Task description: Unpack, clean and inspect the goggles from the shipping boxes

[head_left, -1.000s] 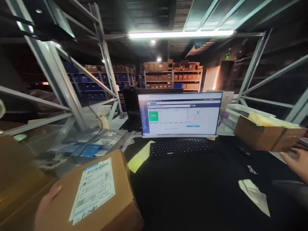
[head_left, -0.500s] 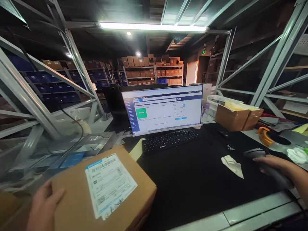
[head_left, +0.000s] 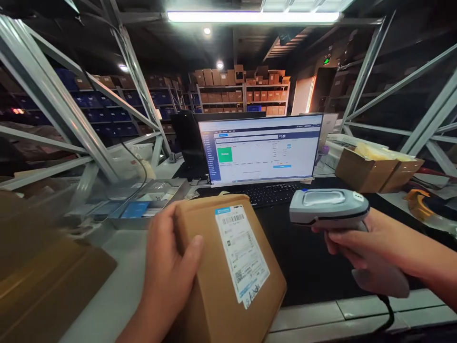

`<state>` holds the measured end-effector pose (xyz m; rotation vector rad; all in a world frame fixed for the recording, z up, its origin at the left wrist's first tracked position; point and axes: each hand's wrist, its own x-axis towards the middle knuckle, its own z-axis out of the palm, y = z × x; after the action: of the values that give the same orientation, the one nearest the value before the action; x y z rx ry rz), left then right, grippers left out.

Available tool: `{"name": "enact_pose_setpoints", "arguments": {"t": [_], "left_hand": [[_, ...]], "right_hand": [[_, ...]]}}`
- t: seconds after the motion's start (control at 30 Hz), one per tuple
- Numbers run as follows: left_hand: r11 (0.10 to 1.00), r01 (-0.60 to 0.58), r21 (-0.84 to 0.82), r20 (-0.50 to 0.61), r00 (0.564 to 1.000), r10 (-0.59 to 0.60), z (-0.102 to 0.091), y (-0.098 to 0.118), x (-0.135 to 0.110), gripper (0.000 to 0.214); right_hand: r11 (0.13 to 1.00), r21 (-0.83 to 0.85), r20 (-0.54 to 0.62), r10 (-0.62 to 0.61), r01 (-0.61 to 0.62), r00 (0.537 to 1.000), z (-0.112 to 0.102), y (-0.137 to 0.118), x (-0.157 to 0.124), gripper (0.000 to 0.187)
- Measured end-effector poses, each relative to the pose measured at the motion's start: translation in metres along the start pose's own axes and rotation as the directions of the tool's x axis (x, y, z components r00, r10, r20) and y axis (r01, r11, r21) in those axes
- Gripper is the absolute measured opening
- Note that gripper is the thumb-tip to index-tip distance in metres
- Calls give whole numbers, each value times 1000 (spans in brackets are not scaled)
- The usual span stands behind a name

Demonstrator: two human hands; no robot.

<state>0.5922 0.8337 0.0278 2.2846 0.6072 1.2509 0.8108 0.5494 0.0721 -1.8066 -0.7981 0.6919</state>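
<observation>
At the desk's front edge, the left hand (head_left: 167, 267) grips a brown cardboard box (head_left: 221, 267); the right hand (head_left: 357, 243) squeezes a grey barcode scanner (head_left: 328, 207), open black mat (head_left: 307, 257) between them.

Pale grey workbench (head_left: 314, 312), covered across the middle by a black desk mat (head_left: 307, 257). Bears a lit monitor (head_left: 260, 148) at the back, with a black keyboard (head_left: 273, 193) just in front of it on the mat. Holds an open carton (head_left: 371, 171) at the right rear, an orange tape dispenser (head_left: 416, 202) near it. Carries a clear plastic tray (head_left: 150, 200) at the left rear and blurred brown cartons (head_left: 46, 281) at the left front. Shows a cardboard parcel (head_left: 214, 286) tilted at the mat's front left edge; resting or lifted, cannot tell.
</observation>
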Motion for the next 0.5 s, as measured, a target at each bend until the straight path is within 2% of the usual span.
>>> {"name": "enact_pose_setpoints", "arguments": {"t": [0.1,0.23,0.4,0.5], "left_hand": [[998,-65,-8,4,998,65,0,7,-4,55],[993,-116,-9,4,993,116,2,13,-8,52],[990,-143,13,2,990,143,3,17,-10,51],[989,-150,6,-1,989,150,3,17,-11,52]], "right_hand": [[999,-30,34,27,-26,999,7,-8,0,41],[991,-76,97,115,-108,989,9,-21,-4,47],[973,-77,57,223,-218,973,21,-33,-14,47],[970,-83,72,235,-229,969,22,-34,-17,46]]}}
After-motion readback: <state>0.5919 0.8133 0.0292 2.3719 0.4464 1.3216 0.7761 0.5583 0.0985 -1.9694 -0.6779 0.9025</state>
